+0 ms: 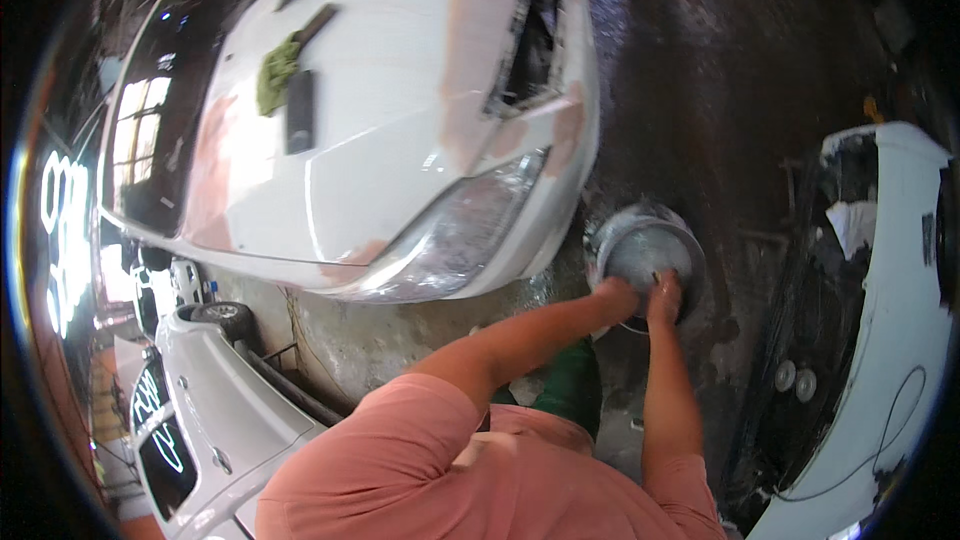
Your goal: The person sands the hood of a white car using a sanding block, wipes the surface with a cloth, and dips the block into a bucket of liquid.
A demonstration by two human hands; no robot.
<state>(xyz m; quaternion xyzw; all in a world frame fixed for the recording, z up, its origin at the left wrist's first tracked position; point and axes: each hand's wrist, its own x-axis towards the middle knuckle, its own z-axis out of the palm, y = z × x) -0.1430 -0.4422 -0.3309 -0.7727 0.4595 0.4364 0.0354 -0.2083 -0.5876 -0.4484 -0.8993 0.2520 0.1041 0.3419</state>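
A round metal-grey bucket [690,240] of cloudy water stands on the wet floor beside the white car's front corner. At its near left rim is my left hand [617,292], its fingers mostly hidden against the edge. My right hand [666,296] reaches over the near side into the bucket, with something small and dark at its fingertips that I cannot make out. Left of the bucket is the car's cloudy headlight [460,230]. A green cloth [277,75] and a dark flat block [299,112] lie on the white hood [370,110], which carries pinkish patches.
A white bumper [900,270] with a loose cable stands along the right side. Behind me at lower left is a silver car [235,410]. The dark floor [700,90] is wet.
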